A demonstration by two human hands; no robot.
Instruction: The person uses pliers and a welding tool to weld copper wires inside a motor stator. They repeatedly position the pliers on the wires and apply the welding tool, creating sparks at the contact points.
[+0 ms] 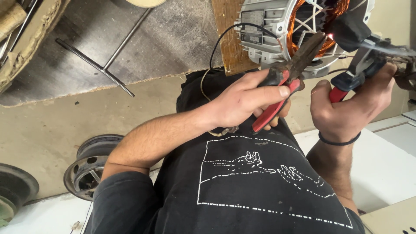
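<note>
Head view is upside down relative to the body: my black shirt (242,186) fills the bottom, nearest the camera.

Left hand (247,102) at centre, fist wrapped round the red grips of the pliers (288,80). The pliers' dark jaws point to 1 o'clock and their tips sit at the copper windings (336,13), where there's a small bright glow right at the tips.

Right hand (346,108) at 3 o'clock, black band on the wrist, clenched on the red handle of a torch tool (359,65). Its grey and blue body runs up toward 1 o'clock, and its dark head meets the windings beside the plier tips. Can't tell exactly what the head touches; it's blurred.

Motor (268,30) at 12–1 o'clock: grey finned housing with a nameplate, open end facing me, copper windings inside. A black wire (221,43) loops from the housing down to my shirt. The motor rests on a wooden board (225,34).

Further out: a metal T-bar (104,65) lies on the dark floor at 10–11 o'clock. A steel wheel rim (89,167) sits at 8 o'clock and a second round part (15,186) at the left edge. White panels (381,164) at 4 o'clock.
</note>
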